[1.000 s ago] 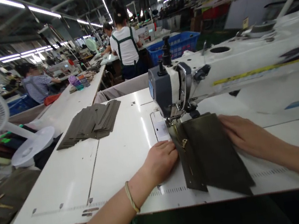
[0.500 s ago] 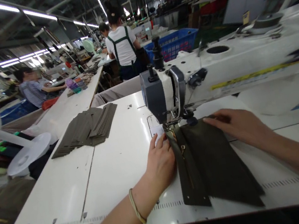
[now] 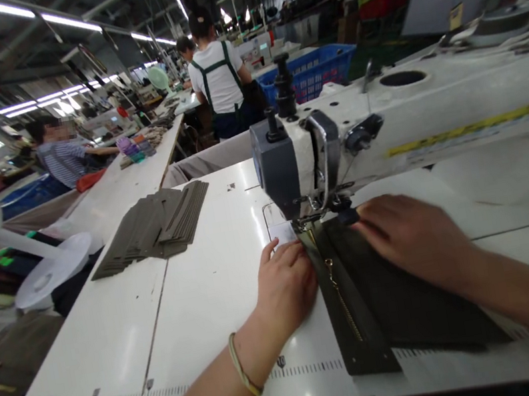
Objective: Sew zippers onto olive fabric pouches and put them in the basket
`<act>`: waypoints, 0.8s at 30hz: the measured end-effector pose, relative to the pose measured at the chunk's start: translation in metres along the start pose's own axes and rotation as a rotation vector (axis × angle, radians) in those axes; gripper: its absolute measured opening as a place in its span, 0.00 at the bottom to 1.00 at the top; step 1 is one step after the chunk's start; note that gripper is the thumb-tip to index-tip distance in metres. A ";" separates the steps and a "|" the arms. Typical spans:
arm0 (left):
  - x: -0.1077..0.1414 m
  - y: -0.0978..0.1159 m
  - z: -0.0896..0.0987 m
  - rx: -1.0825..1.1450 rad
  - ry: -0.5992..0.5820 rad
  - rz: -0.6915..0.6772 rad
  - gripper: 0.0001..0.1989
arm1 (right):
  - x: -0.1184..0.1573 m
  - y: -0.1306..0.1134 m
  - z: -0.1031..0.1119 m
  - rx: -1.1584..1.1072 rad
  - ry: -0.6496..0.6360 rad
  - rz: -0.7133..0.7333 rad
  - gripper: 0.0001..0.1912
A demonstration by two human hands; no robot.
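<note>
A dark olive fabric piece (image 3: 415,308) lies on the sewing machine table, its far edge under the head of a white sewing machine (image 3: 283,161). Along its left part runs a strip with a gold zipper (image 3: 348,312) and a gold zipper pull (image 3: 329,267). My left hand (image 3: 286,282) rests at the strip's left edge, fingers stretched toward the needle area, some fingertips hidden. To the right of the presser foot, my right hand (image 3: 409,245) has its fingers bent and closed on the fabric's far edge.
A fanned stack of olive fabric pieces (image 3: 152,227) sits on the left of the white table (image 3: 213,315). A white fan (image 3: 52,260) stands at the left edge. Beyond the machine are a blue basket (image 3: 309,72) and a person in a white shirt (image 3: 218,77).
The fabric's near end has swung to the right, showing more of the zipper. My right hand has moved closer to the presser foot, its fingers more bent. The left hand has shifted slightly right.
</note>
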State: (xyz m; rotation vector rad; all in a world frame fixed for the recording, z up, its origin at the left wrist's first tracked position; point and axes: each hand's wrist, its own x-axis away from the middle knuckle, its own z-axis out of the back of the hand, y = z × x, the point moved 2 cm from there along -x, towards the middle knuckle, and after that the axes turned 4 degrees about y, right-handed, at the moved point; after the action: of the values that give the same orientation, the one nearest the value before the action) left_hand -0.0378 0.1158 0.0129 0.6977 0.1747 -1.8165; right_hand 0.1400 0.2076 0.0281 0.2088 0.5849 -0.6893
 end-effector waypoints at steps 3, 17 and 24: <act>0.000 -0.002 0.002 -0.018 0.083 0.078 0.04 | 0.008 -0.032 -0.010 -0.222 0.003 0.148 0.16; -0.006 -0.010 -0.006 0.002 -0.019 -0.280 0.10 | 0.011 -0.034 -0.024 -0.214 -0.041 0.290 0.19; -0.006 -0.006 -0.006 -0.009 -0.037 -0.232 0.10 | 0.013 -0.028 -0.028 -0.235 -0.022 0.332 0.19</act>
State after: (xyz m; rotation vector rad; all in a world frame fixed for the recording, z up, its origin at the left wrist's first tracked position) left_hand -0.0399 0.1258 0.0096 0.6591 0.2475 -2.0472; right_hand 0.1178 0.1901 -0.0022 0.0758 0.5885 -0.2977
